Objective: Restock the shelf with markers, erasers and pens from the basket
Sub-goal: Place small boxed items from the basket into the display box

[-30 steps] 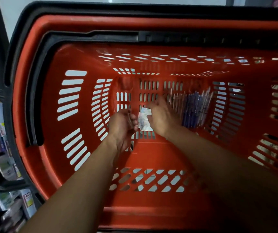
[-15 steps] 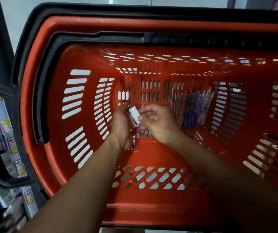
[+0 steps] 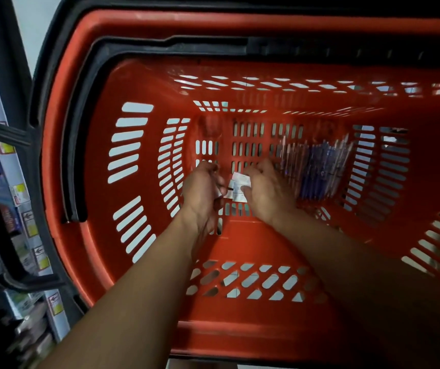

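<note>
- Head view: both hands work deep in the red basket (image 3: 85,182), and a small white eraser could slip and drop among the floor slots, since each grip looks shallow.
- The left hand (image 3: 202,190) is curled round one small white piece; the right hand (image 3: 264,193) pinches the white erasers (image 3: 238,186) by thumb and fingertips.
- The pens (image 3: 317,166) lie on the basket floor, just beside the right hand.

Red slotted basket (image 3: 144,262), blue pens (image 3: 317,166)
</note>
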Motion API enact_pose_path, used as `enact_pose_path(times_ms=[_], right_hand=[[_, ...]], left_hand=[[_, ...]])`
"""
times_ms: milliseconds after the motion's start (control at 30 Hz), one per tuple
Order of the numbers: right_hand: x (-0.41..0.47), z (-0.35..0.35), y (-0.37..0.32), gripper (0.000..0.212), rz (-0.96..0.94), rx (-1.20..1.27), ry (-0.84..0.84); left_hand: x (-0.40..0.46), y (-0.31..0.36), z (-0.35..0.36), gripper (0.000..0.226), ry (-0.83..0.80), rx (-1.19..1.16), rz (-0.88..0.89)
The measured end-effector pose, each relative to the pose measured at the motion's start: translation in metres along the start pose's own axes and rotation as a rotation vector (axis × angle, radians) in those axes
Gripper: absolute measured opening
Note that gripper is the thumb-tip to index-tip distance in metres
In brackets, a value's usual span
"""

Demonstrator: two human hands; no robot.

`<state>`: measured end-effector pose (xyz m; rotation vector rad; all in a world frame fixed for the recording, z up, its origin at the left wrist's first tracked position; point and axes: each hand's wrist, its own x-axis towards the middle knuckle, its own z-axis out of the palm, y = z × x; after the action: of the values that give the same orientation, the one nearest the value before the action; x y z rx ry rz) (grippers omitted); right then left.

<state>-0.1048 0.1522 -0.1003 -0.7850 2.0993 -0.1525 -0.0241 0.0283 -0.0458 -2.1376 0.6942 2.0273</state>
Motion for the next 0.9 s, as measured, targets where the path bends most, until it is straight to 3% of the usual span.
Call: enact_pose_path(times_ms=[200, 333, 433, 567, 667, 833, 900], right_hand=[[0.001, -0.004, 0.000, 0.018, -0.026, 0.070, 0.057], [-0.003, -0.015, -0.004, 0.006, 0.141, 0.430, 0.099], [-0.012, -0.031, -0.020, 0.010, 0.184, 0.712, 0.088], [-0.027, -0.042, -0.040, 0.010, 0.138, 0.911, 0.009], [-0.031, -0.045, -0.045, 0.010, 0.093, 0.799, 0.002], [-0.027, -0.059, -0.045, 0.015, 0.130, 0.834, 0.005], [-0.024, -0.064, -0.041, 0.016, 0.168, 0.891, -0.034]], left_hand=[[0.002, -0.001, 0.003, 0.035, -0.015, 0.029, 0.058], [0.002, -0.002, 0.001, 0.046, 0.037, 0.016, 0.092], [0.004, -0.003, 0.002, 0.054, 0.050, 0.043, 0.086], [0.002, -0.001, 0.001, 0.064, -0.156, -0.020, -0.005], [0.000, -0.001, 0.002, 0.058, -0.280, -0.005, 0.038], [0.001, -0.002, 0.002, 0.028, -0.119, 0.028, 0.103], [0.002, -0.002, 0.003, 0.028, -0.099, 0.005, 0.106]])
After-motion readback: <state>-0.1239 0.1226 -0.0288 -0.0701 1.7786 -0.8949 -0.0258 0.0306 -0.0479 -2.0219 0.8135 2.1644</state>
